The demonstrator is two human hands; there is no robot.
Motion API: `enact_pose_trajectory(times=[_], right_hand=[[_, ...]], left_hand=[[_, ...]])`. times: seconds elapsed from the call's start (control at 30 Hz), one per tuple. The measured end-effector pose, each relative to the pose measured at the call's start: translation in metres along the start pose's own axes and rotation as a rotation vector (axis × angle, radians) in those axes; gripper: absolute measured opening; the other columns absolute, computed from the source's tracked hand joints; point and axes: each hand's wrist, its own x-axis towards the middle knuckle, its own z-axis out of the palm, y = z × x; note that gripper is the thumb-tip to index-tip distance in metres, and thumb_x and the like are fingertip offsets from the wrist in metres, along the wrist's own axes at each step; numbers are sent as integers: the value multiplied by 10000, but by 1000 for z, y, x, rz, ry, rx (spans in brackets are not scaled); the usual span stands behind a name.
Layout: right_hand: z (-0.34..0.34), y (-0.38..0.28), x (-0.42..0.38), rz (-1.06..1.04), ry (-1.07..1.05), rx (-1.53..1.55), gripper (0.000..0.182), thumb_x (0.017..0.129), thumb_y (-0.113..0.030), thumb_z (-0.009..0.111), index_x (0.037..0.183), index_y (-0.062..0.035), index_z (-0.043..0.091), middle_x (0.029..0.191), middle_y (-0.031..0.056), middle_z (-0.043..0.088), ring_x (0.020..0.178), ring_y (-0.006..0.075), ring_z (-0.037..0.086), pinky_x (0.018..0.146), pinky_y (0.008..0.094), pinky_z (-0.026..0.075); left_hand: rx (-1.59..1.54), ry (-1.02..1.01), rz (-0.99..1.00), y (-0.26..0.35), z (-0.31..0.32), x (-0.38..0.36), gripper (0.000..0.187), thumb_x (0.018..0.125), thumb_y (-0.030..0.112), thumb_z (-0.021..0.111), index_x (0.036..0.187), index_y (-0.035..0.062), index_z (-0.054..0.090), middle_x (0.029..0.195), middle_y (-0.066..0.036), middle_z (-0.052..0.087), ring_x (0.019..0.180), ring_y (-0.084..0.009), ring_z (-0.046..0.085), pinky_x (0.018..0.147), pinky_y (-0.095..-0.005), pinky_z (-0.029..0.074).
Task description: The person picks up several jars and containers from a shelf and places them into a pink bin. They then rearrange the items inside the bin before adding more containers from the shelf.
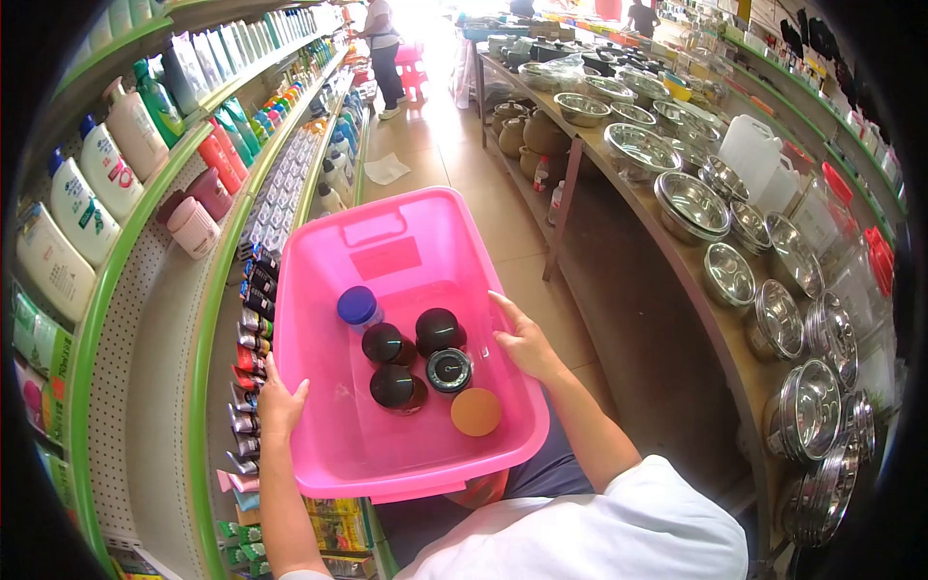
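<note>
A pink plastic tub (333, 445) is held in front of my body, tilted so that its inside faces me. My left hand (280, 401) grips its left side, thumb over the rim and the other fingers hidden behind. On the right side, my right hand (524, 340) is closed on the rim. Several round containers rest in the tub: a blue-lidded jar (359, 307), black-lidded jars such as this black-lidded jar (392, 386), a jar with a dark, shiny top (449, 370), and one with a tan lid (476, 413).
Green-edged shelves (198, 387) with bottles and tubes run close along my left. To the right, a long table (667, 222) carries stacked steel bowls (691, 205). The tiled aisle (474, 164) leads ahead, with white paper (387, 169) on the floor and a person (382, 48) standing farther off.
</note>
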Motion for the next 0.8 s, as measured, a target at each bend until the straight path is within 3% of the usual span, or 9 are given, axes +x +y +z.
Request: enact_pose_trajectory(times=[0.07,0.13,0.47,0.53,0.8], right_hand=[[0,0,0,-6,0,2,666,806,-36,527,1446,-126,365,1435,199,422,1354,299,381,1113,349,294],[0,-3,0,19,-11,26,661,813,8,503,1451,-81,354,1432,166,434,1350,236,377,1112,324,273],[0,-2,0,23,-5,18,662,811,1,509,1450,-77,354,1441,168,424,1362,241,364,1116,322,266],[0,3,1,-10,-2,9,669,807,-42,537,1447,-132,363,1442,205,410,1362,308,367,1117,358,287],[-1,1,1,-1,-7,-8,674,807,-39,538,1449,-133,358,1442,205,409,1363,313,364,1118,361,288]], left_hand=[[-5,5,6,0,0,0,924,784,302,720,1469,25,165,1022,-280,645,914,-423,637,813,-451,514],[-10,11,12,0,0,-1,923,785,298,721,1468,22,165,1023,-279,645,914,-424,637,814,-451,514],[-22,7,20,1,-1,-1,917,788,294,718,1466,21,164,1031,-284,642,920,-429,635,816,-455,514],[-17,1,16,4,-4,-2,916,789,295,717,1466,22,164,1031,-285,642,921,-429,635,817,-456,514],[-5,1,7,-2,1,0,918,789,306,714,1468,27,164,1029,-286,642,922,-426,635,821,-462,511]])
